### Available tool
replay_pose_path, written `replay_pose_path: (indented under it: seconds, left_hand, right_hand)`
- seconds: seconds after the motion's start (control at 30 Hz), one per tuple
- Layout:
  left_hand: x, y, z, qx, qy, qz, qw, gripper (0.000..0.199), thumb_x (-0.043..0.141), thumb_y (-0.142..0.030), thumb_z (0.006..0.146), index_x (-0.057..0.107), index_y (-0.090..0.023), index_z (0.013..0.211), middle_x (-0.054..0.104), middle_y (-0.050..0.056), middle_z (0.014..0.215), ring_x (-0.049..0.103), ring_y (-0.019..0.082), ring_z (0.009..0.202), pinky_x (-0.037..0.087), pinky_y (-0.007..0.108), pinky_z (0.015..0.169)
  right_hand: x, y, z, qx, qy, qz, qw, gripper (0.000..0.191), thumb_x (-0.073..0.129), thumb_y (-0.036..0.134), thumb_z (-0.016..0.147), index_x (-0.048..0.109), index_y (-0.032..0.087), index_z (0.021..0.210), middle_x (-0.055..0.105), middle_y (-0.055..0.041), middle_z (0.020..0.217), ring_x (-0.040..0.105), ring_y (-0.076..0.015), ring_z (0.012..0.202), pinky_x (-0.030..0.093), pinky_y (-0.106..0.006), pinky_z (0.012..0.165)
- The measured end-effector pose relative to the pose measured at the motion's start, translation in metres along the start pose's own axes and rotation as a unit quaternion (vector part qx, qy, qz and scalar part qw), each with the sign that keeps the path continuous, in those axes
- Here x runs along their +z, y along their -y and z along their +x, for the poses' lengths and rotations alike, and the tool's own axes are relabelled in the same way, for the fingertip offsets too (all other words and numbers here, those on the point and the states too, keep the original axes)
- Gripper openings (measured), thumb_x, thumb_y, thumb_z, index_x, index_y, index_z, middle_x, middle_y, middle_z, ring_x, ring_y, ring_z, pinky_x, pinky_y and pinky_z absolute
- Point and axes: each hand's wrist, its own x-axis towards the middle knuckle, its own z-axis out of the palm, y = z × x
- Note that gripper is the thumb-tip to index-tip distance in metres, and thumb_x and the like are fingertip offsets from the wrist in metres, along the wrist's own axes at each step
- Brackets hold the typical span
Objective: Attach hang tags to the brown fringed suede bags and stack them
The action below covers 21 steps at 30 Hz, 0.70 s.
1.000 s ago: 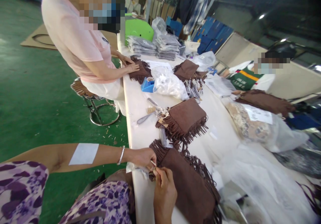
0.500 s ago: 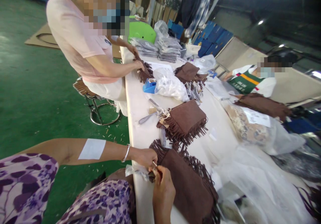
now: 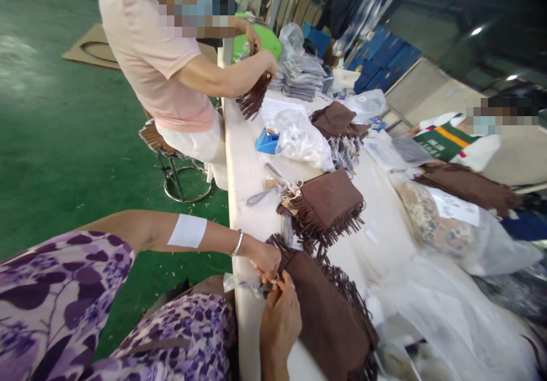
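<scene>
A dark brown fringed pouch (image 3: 329, 312) lies flat at the near edge of the table. At its left corner both hands meet, fingertips pinched together. My left hand (image 3: 265, 257), with a silver bangle on the wrist, comes in from the left, its fingers closed. From below reaches my right hand (image 3: 282, 312), thumb and fingers closed around a small fitting at the pouch's corner. Its details are too small and covered to make out. Beside the fingers, a clear plastic-wrapped piece (image 3: 241, 284) sticks out over the table edge. Another fringed pouch (image 3: 331, 199) with tags lies just beyond.
A co-worker in pink (image 3: 149, 56) stands at the table's left side, handling a brown fringed piece (image 3: 253, 97). Another person (image 3: 448, 139) is across the table. A white plastic bag (image 3: 303, 142), blue scoop-like container (image 3: 267, 142) and large clear bags (image 3: 453, 312) lie around.
My hands have drawn closer together at the pouch's corner and turned slightly. The co-worker in pink has raised the brown piece off the table. The whole view has shifted a little.
</scene>
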Motion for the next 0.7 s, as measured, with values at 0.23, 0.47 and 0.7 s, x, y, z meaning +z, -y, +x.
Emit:
replay_pose_path:
  seconds: [0.23, 0.47, 0.7]
  left_hand:
    - [0.004, -0.008, -0.009, 0.085, -0.127, 0.169, 0.974, 0.013, 0.065, -0.004, 0.068, 0.064, -0.016, 0.062, 0.068, 0.009, 0.071, 0.063, 0.024, 0.072, 0.048, 0.033, 0.067]
    - [0.047, 0.003, -0.040, 0.138, -0.412, 0.389, 0.812, 0.014, 0.049, -0.017, 0.095, 0.062, -0.015, 0.102, 0.061, 0.011, 0.112, 0.055, 0.023, 0.103, 0.042, 0.037, 0.089]
    - [0.086, 0.014, -0.019, 0.027, -0.360, 0.206, 0.909, 0.014, 0.055, -0.020, 0.092, 0.065, -0.016, 0.083, 0.065, 0.006, 0.088, 0.060, 0.022, 0.087, 0.041, 0.034, 0.076]
  right_hand:
    - [0.003, -0.009, 0.004, 0.079, 0.041, 0.088, 0.992, 0.034, 0.041, 0.035, 0.093, 0.053, 0.019, 0.121, 0.071, -0.0080, 0.103, 0.067, -0.0225, 0.093, 0.046, -0.030, 0.077]
    - [-0.001, -0.007, 0.007, 0.119, 0.062, 0.123, 0.983, 0.035, 0.041, 0.040, 0.091, 0.053, 0.022, 0.118, 0.071, -0.0066, 0.099, 0.068, -0.0218, 0.090, 0.046, -0.030, 0.076]
    - [-0.001, -0.007, 0.005, 0.104, 0.029, 0.125, 0.986, 0.032, 0.042, 0.037, 0.090, 0.055, 0.022, 0.116, 0.072, -0.0055, 0.097, 0.069, -0.0219, 0.087, 0.050, -0.031, 0.074]
